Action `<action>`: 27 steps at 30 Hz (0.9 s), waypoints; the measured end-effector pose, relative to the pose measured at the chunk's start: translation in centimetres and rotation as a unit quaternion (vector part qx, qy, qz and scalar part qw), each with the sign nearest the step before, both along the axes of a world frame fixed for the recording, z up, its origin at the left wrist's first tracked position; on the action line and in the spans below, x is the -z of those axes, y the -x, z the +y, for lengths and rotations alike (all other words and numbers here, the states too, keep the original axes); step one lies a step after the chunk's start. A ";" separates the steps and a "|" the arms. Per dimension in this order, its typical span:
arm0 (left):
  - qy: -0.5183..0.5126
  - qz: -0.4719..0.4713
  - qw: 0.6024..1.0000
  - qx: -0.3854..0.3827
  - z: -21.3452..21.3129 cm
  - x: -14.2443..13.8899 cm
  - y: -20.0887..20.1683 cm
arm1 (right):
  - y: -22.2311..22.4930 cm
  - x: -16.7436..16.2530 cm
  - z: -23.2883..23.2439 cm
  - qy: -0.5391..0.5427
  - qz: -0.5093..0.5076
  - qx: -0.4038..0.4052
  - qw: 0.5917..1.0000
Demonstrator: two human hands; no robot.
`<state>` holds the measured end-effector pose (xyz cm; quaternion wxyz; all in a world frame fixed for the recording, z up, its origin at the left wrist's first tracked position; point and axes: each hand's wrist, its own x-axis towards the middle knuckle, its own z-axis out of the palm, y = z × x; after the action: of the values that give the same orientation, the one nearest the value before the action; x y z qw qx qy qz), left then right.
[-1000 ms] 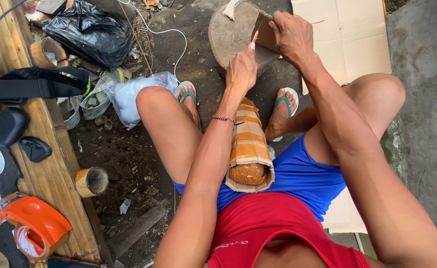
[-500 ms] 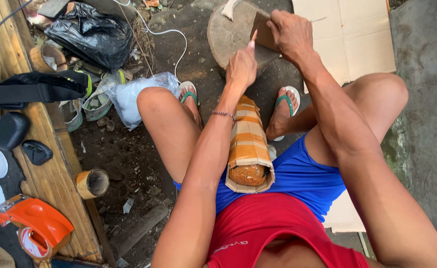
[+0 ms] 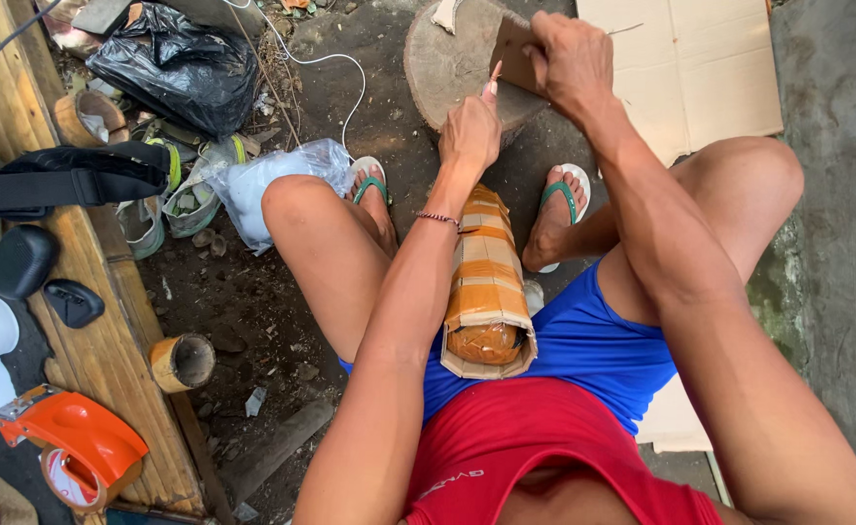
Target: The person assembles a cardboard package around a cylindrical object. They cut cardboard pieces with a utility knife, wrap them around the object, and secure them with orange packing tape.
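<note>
Landmark: round wood block (image 3: 447, 68), set flat on the dirt ahead of the feet as a firm work surface. Beyond and right of the block: flattened cardboard sheet (image 3: 700, 68), one in count, spread over the ground, probably as stock or as a clean mat. Left of the block: black plastic bag (image 3: 180, 68), one, slumped among litter. Nearer the body than the block: cardboard-wrapped bundle (image 3: 486, 292), one, banded with brown tape, laid lengthwise between the thighs with its open end toward the body, apparently parked within reach and kept from rolling. Far left and nearer than the block: orange tape dispenser (image 3: 73, 442), one, resting on the wooden plank (image 3: 107, 350), handy for taping. Above the block's right edge: right hand (image 3: 569, 58), closed around a small brown cardboard piece (image 3: 513, 53), held upright over the block for support. Just at the block's near edge: left hand (image 3: 471, 131), mostly curled, one finger raised against the piece's lower edge, seemingly to steady it; any item inside that hand cannot be told. Either side of the block's near edge: sandals (image 3: 564, 194), two, feet braced. Between plank and block: short bamboo cup (image 3: 183, 362), one.
</note>
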<state>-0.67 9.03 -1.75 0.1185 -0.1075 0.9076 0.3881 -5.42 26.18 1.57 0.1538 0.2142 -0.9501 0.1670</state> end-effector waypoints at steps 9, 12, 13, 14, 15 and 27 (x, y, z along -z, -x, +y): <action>-0.003 0.000 1.000 0.003 0.2 0.7 0.0 | -0.4 -0.6 0.0 0.000 0.013 0.002 1.000; 0.001 0.005 1.000 0.006 0.0 1.4 0.1 | -0.2 -0.7 0.1 0.004 -0.001 -0.009 1.000; 0.004 0.000 1.000 0.005 0.1 1.5 0.6 | -0.3 -0.6 0.0 0.012 -0.002 -0.012 1.000; 0.006 -0.003 1.000 0.005 0.2 1.7 0.9 | -0.5 -0.5 0.0 0.019 -0.001 -0.014 1.000; 0.004 -0.005 1.000 0.002 0.4 1.8 1.3 | -0.8 -0.4 -0.1 0.016 0.004 -0.007 1.000; 0.007 -0.035 0.999 -0.008 0.3 4.4 -0.3 | 0.6 0.1 0.4 0.021 -0.003 -0.016 1.000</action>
<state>-0.41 9.34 -6.13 0.1463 -0.1287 0.9046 0.3791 -5.98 26.60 1.44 0.1526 0.2252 -0.9433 0.1904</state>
